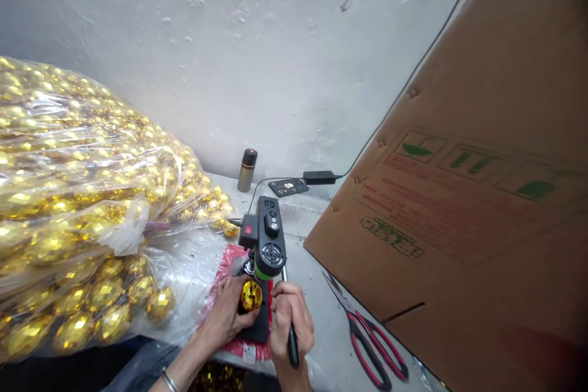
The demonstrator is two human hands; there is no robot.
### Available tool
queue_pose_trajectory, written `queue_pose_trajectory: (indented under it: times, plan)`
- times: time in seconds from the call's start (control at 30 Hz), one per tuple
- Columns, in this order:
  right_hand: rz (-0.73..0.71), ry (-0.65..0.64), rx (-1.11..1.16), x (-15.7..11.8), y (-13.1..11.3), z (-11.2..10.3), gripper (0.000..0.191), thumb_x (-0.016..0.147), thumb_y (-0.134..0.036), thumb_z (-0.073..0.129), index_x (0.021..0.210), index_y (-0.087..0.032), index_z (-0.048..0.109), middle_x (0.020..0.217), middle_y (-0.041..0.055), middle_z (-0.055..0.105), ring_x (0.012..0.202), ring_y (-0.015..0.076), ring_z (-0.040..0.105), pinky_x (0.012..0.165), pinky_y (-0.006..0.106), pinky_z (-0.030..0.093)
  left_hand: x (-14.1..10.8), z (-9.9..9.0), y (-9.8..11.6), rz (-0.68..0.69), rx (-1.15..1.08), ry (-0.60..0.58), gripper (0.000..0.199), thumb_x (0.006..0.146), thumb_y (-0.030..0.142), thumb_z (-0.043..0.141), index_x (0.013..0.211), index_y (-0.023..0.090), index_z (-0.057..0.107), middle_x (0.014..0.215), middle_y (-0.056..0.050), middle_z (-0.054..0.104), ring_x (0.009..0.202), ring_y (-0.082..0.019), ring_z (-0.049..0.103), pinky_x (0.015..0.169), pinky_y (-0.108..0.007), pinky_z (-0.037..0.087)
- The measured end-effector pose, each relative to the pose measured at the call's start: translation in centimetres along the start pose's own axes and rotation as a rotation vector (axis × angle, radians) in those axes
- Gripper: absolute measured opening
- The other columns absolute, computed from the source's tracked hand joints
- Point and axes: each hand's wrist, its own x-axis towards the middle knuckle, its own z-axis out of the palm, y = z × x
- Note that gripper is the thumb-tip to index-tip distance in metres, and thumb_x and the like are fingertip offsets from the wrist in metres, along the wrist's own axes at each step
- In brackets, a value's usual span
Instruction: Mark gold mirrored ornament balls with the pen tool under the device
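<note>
My left hand [224, 309] has its thumb and fingers closed around a shiny gold faceted ball [251, 296]. The ball sits at the base of a small black bench machine [271, 229], just below its head; it looks like a mini drill press, though its working tip is hidden. A metal lever with a black handle [293, 348] runs down the machine's right side, and my right hand [294, 318] is wrapped around it. Beneath the machine lies a pink-red plastic sheet [229, 254].
Big clear bags [92, 153] full of gold balls crowd the left side. Red-and-black scissors [372, 343] lie at right, beside a large cardboard box [450, 196]. Behind the machine are a dark cylindrical bottle [247, 171], a black patterned plate [288, 187] and a power adapter [320, 177].
</note>
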Motion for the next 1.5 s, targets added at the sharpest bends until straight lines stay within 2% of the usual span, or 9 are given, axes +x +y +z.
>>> queue_pose_trajectory:
  times: [0.27, 0.87, 1.03, 1.23, 1.37, 1.5]
  plan:
    - [0.068, 0.056, 0.031, -1.6, 0.7, 0.4, 0.028, 0.099, -0.008, 0.042, 0.078, -0.022, 0.054, 0.076, -0.0010, 0.058, 0.066, 0.0116, 0.058, 0.062, 0.023, 0.046, 0.1, -0.2, 1.0, -0.029, 0.037, -0.016, 0.047, 0.081, 0.030, 0.072, 0.125, 0.019, 0.064, 0.118, -0.012, 0.071, 0.112, -0.033, 0.063, 0.100, -0.052, 0.046]
    - [0.110, 0.094, 0.035, -2.0, 0.8, 0.8, 0.030, 0.102, -0.012, 0.041, 0.075, -0.022, 0.052, 0.076, -0.0019, 0.057, 0.065, 0.0111, 0.056, 0.061, 0.024, 0.044, -0.2, 0.4, 1.6, -0.102, 0.017, 0.036, 0.051, 0.081, 0.036, 0.073, 0.127, 0.016, 0.062, 0.120, -0.015, 0.070, 0.114, -0.036, 0.062, 0.102, -0.056, 0.046]
    - [0.087, 0.105, 0.027, -2.0, 0.8, 0.8, 0.031, 0.102, -0.012, 0.040, 0.075, -0.022, 0.051, 0.076, -0.0023, 0.056, 0.065, 0.0107, 0.057, 0.062, 0.023, 0.046, -0.2, 0.7, 1.6, -0.109, 0.031, 0.067, 0.050, 0.082, 0.037, 0.072, 0.126, 0.015, 0.063, 0.119, -0.015, 0.069, 0.113, -0.036, 0.062, 0.102, -0.057, 0.046]
    - [-0.055, -0.015, -0.091, -2.7, 1.2, 0.4, 0.029, 0.105, -0.018, 0.039, 0.079, -0.022, 0.053, 0.079, -0.0009, 0.059, 0.066, 0.0110, 0.058, 0.062, 0.022, 0.049, -0.1, 0.7, 1.5, -0.121, 0.052, 0.030, 0.054, 0.079, 0.035, 0.073, 0.127, 0.014, 0.064, 0.116, -0.016, 0.070, 0.111, -0.036, 0.063, 0.100, -0.057, 0.047]
    - [0.030, 0.035, -0.034, -0.8, 0.1, 0.0, 0.033, 0.102, -0.011, 0.039, 0.073, -0.022, 0.048, 0.070, -0.0021, 0.053, 0.060, 0.0108, 0.054, 0.057, 0.022, 0.045, -0.2, 1.0, 1.1, -0.094, 0.058, 0.064, 0.051, 0.079, 0.034, 0.071, 0.127, 0.017, 0.065, 0.117, -0.015, 0.071, 0.111, -0.036, 0.064, 0.100, -0.057, 0.047]
    - [0.180, -0.009, 0.010, 3.0, -2.1, -0.6, 0.035, 0.103, -0.013, 0.042, 0.070, -0.022, 0.048, 0.067, -0.0021, 0.050, 0.059, 0.0113, 0.052, 0.054, 0.023, 0.041, 0.0, 1.0, 1.0, -0.075, 0.040, 0.072, 0.053, 0.075, 0.029, 0.072, 0.127, 0.017, 0.065, 0.118, -0.015, 0.071, 0.113, -0.037, 0.065, 0.101, -0.059, 0.048]
